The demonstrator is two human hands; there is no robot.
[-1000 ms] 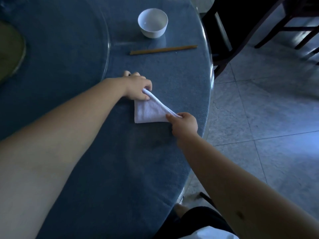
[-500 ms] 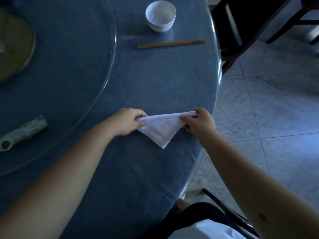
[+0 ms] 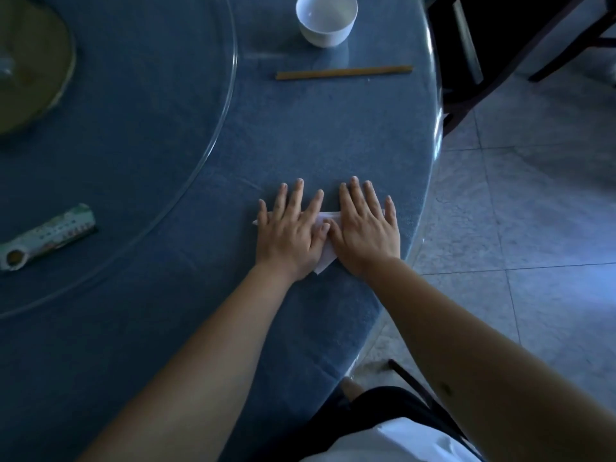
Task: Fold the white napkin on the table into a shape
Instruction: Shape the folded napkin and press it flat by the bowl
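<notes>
The white napkin (image 3: 325, 260), folded into a triangle with its tip toward me, lies on the blue table (image 3: 300, 135) near the right edge. Both hands cover most of it. My left hand (image 3: 290, 228) lies flat on its left half, fingers spread and pointing away from me. My right hand (image 3: 366, 228) lies flat on its right half, side by side with the left, thumbs touching. Only the napkin's left corner, a strip between the hands and the near tip show.
A white bowl (image 3: 326, 20) stands at the far edge, with a pair of wooden chopsticks (image 3: 343, 73) lying crosswise in front of it. A glass turntable (image 3: 230, 95) fills the table's left, carrying a rolled packet (image 3: 46, 236). Dark chairs (image 3: 466, 61) and tiled floor lie right.
Both hands had pinched the napkin's two upper corners and turned it tip toward me. Now they have let go and lie flat, palms down, on it.
</notes>
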